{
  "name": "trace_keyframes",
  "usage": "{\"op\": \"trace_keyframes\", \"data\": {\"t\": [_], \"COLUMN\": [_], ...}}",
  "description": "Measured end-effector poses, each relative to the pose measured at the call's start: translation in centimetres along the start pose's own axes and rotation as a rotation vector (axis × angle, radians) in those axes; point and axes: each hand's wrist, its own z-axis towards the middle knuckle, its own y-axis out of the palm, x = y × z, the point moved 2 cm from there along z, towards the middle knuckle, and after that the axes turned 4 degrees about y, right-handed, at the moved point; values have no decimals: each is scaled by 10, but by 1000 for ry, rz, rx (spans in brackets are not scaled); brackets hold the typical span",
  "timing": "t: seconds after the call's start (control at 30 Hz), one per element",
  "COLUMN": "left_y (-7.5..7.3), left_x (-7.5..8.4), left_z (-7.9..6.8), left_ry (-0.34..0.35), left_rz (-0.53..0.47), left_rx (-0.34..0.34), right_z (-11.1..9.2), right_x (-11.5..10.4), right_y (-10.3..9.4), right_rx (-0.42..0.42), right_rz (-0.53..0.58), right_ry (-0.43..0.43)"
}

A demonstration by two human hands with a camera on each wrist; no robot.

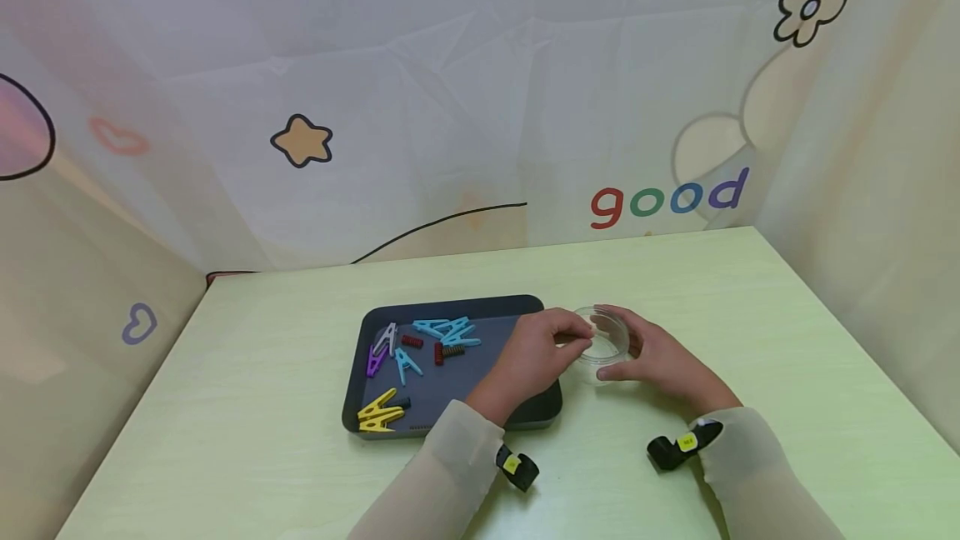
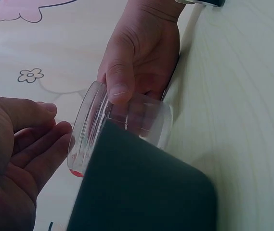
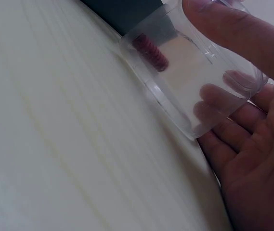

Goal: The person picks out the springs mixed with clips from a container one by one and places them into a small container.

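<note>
My right hand [image 1: 652, 357] grips a clear plastic jar [image 1: 607, 347] at the tray's right side, thumb and fingers around its wall. The jar's base is at the tabletop. Through the wall in the right wrist view, a dark red spring [image 3: 150, 52] shows near the base. My left hand [image 1: 536, 352] reaches across the tray's right edge to the jar's mouth. Its thumb and fingertips are close together at the rim, and the left wrist view shows nothing between them.
A dark tray [image 1: 450, 307] holds several plastic clothespins, among them a yellow one [image 1: 381, 422], a purple one [image 1: 377, 362] and a light blue one [image 1: 406, 365]. Small springs lie there too, including a red one [image 1: 412, 342]. A printed curtain [image 1: 465, 132] hangs behind the table.
</note>
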Motion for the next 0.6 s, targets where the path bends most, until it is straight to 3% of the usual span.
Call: {"op": "trace_keyframes", "data": {"t": [0.43,0.6], "left_y": [-10,-17], "left_x": [-3,-3], "left_z": [-5,-7], "left_ry": [-34,-22], "left_rz": [-17,29], "left_rx": [-6,-23], "right_z": [0,0], "right_x": [-1,-1], "right_y": [0,0], "right_rx": [3,1], "right_rz": [-9,-16], "right_ry": [-6,-9]}}
